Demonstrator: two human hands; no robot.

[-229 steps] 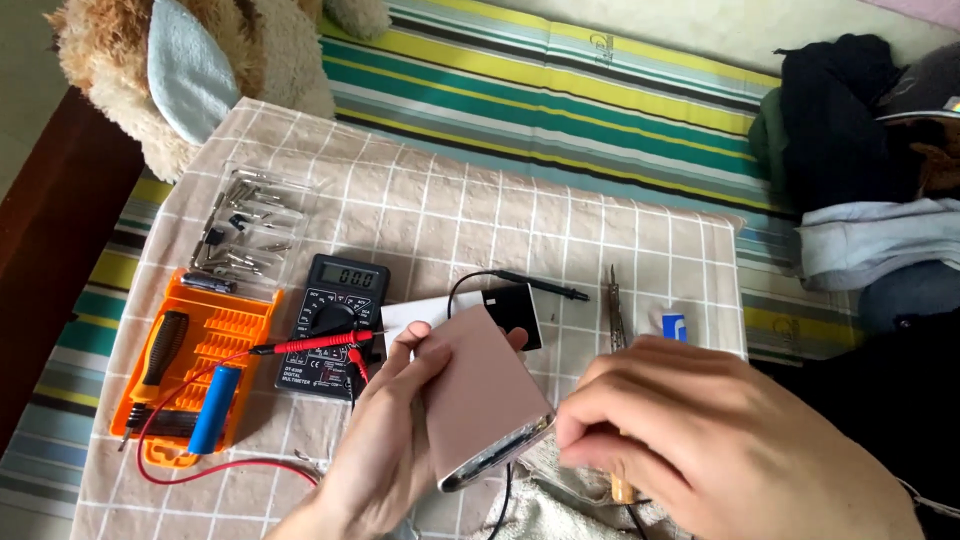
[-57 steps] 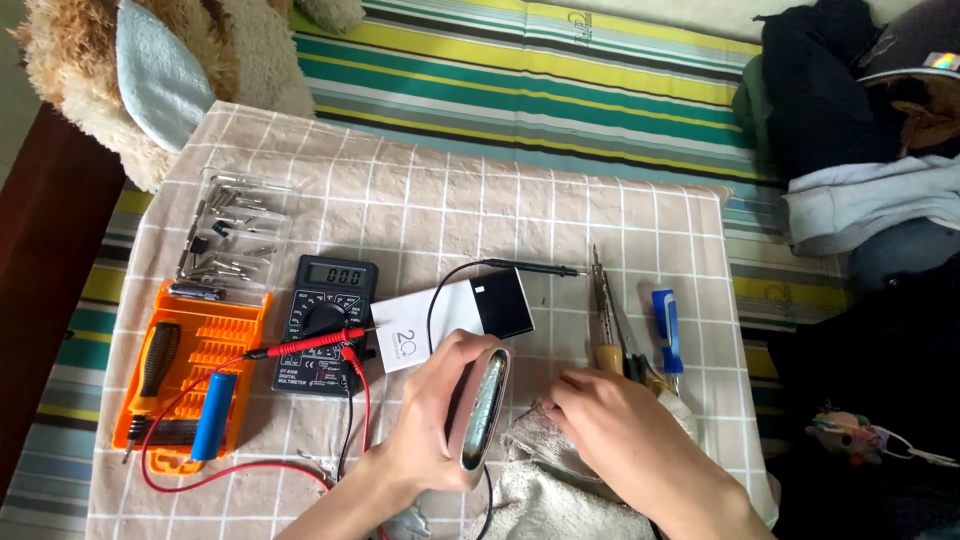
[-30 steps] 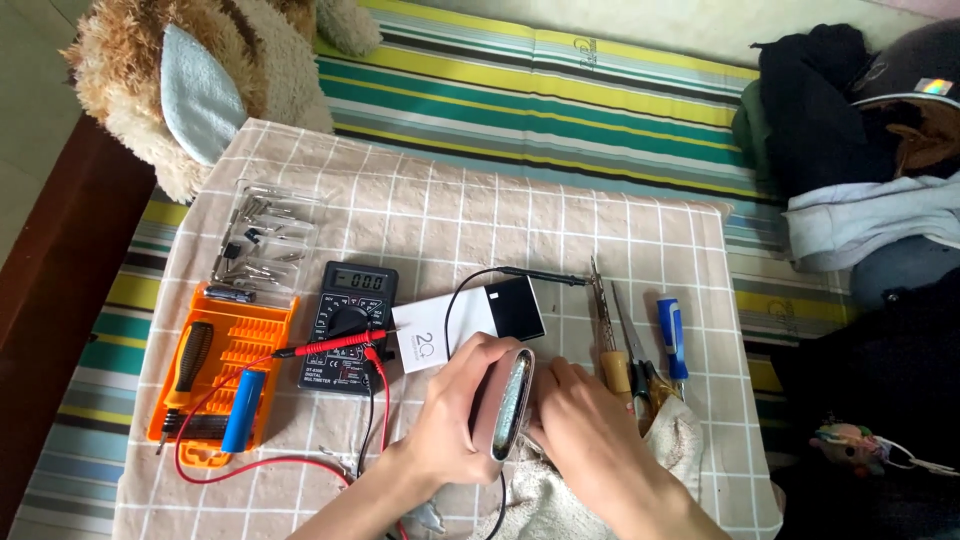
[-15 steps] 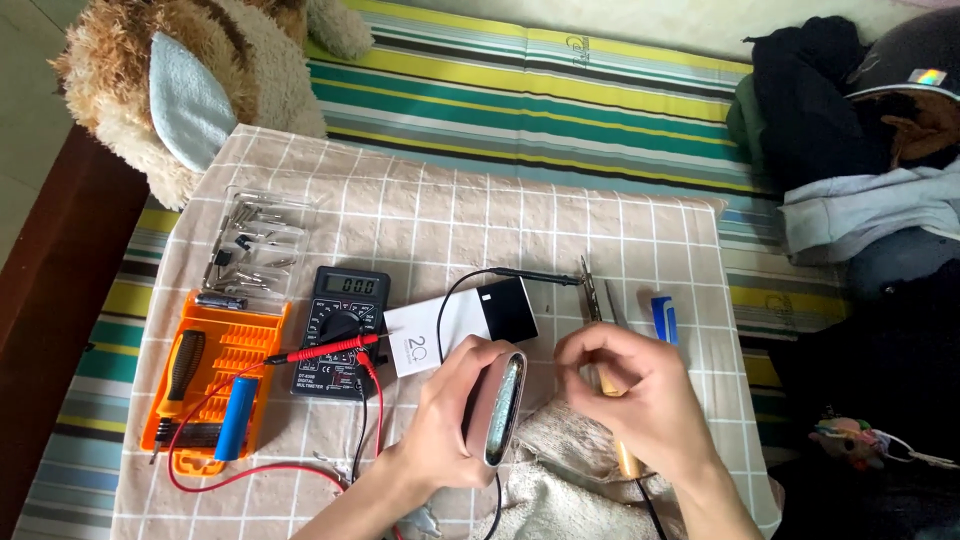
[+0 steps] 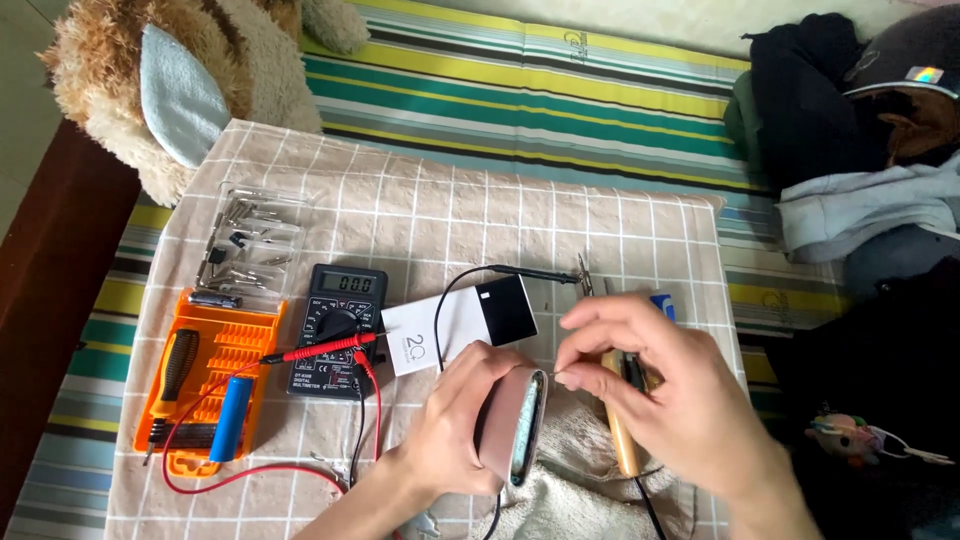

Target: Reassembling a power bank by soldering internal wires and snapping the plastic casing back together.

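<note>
My left hand (image 5: 455,430) grips a pinkish flat device (image 5: 510,425) set on its edge, its open end facing up. My right hand (image 5: 665,390) hovers just to the right of it, thumb and forefinger pinched together at the device's top end. I cannot see anything between those fingertips. Under my right hand lie a wooden-handled tool (image 5: 622,450) and a dark thin tool. A beige towel (image 5: 575,495) lies beneath both hands.
A black multimeter (image 5: 335,325) with red and black leads sits left of centre, beside a white and black box (image 5: 460,320). The orange screwdriver kit (image 5: 205,385) holds a blue cylinder (image 5: 232,415). A clear tray of bits (image 5: 245,240), a plush toy (image 5: 170,90) and clothes (image 5: 850,200) ring the checked cloth.
My right hand has lifted off the wooden-handled tool and moved left to the device's top end, fingers pinched. My left hand still holds the device on edge.
</note>
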